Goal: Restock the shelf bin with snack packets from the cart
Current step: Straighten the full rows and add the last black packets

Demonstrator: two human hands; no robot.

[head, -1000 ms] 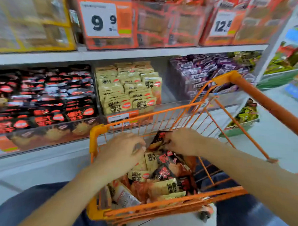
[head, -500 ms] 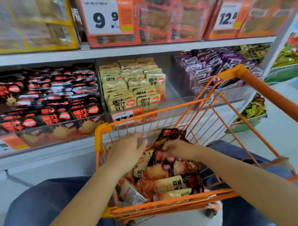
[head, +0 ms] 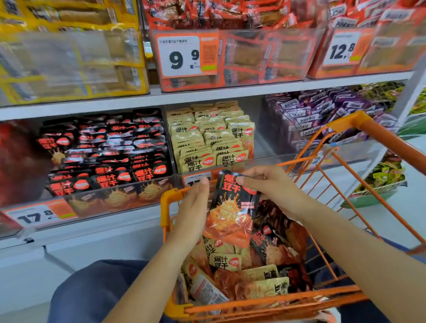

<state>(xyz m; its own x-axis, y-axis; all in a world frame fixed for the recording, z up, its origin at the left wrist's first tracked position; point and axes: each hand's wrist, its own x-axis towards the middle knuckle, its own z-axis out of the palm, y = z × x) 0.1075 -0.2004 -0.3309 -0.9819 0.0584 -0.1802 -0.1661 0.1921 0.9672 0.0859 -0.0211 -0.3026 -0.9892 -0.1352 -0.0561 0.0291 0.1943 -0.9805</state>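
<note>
An orange wire cart (head: 178, 310) in front of me holds several black and beige snack packets (head: 237, 264). My right hand (head: 268, 188) pinches the top of a black packet (head: 233, 209) and holds it upright above the cart's pile. My left hand (head: 193, 205) sits beside the packet's left edge with fingers straight, touching it. On the lower shelf, a clear bin of black packets (head: 105, 155) stands left of a bin of beige packets (head: 211, 137).
Purple packets (head: 321, 114) fill the bin at the right. The upper shelf carries yellow (head: 58, 58) and orange boxes (head: 263, 53) with price tags. Green packets (head: 381, 174) lie in a low tray right of the cart. My blue-clad knees flank the cart.
Both hands have risen out of the cart's pile with one black packet, which now stands upright above the others. The view has tilted up toward the shelves.
</note>
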